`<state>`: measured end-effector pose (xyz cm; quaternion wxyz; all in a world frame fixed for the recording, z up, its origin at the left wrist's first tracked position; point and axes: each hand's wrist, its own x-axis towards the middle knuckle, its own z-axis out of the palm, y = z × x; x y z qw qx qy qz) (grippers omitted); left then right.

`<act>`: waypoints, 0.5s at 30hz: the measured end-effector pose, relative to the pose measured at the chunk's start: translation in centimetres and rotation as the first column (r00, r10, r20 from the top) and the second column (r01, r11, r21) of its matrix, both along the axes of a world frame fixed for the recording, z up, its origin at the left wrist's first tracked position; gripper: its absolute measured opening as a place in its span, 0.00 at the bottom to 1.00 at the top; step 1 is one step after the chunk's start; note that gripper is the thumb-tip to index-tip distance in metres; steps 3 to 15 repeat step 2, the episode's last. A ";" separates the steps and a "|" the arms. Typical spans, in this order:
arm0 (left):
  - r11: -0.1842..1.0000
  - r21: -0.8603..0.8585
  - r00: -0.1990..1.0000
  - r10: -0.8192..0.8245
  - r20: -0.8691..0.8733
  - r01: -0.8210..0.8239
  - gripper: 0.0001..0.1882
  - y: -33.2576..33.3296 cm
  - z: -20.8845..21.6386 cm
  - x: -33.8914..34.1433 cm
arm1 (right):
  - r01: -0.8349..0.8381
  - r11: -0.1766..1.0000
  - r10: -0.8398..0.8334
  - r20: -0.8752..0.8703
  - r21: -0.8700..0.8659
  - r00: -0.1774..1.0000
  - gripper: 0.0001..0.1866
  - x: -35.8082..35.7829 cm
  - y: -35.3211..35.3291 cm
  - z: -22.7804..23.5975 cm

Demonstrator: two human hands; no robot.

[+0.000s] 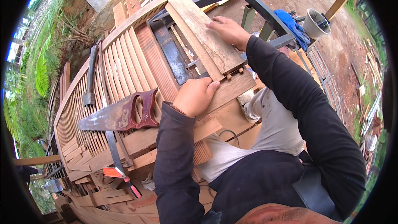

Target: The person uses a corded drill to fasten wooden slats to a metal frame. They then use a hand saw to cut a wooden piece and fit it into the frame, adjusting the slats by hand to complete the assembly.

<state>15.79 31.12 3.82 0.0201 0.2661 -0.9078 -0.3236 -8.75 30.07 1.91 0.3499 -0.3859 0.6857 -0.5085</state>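
A wide brown wooden board point(203, 33) lies across the right end of a slatted wooden panel point(124, 58), with small tenons showing at its near end. My right hand point(230, 32) grips the board's right edge, fingers over its top face. My left hand point(197, 95) is closed around the panel's near rail point(234, 89), its thumb close to the board's near corner. To the left of that hand a handsaw point(120, 112) with a dark red handle lies on the slats. Farther left rests a hammer-like tool point(90, 76) with a dark handle.
A long bar clamp point(112, 149) with an orange end crosses the panel. Dark metal framing point(265, 12) stands at the back right, with a blue cloth point(292, 29) and a white bucket point(316, 25) beyond. Wood offcuts point(107, 199) litter the lower left; long strips lie behind.
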 end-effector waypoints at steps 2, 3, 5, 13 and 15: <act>1.000 -0.014 1.000 -0.011 0.022 0.012 0.22 0.1 0.1 -0.1 | -0.026 1.000 0.026 0.066 -0.005 0.997 0.36 -0.8 0.3 0.0; 1.000 -0.014 1.000 -0.011 0.022 0.012 0.22 0.1 0.1 -0.1 | -0.026 1.000 0.026 0.066 -0.005 0.997 0.36 -0.8 0.3 0.0; 1.000 -0.014 1.000 -0.011 0.022 0.012 0.22 0.1 0.1 -0.1 | -0.026 1.000 0.026 0.066 -0.005 0.997 0.36 -0.8 0.3 0.0; 1.000 -0.014 1.000 -0.011 0.022 0.012 0.22 0.1 0.1 -0.1 | -0.026 1.000 0.026 0.066 -0.005 0.997 0.36 -0.8 0.3 0.0; 1.000 -0.014 1.000 -0.011 0.022 0.012 0.22 0.1 0.1 -0.1 | -0.026 1.000 0.026 0.066 -0.005 0.997 0.36 -0.8 0.3 0.0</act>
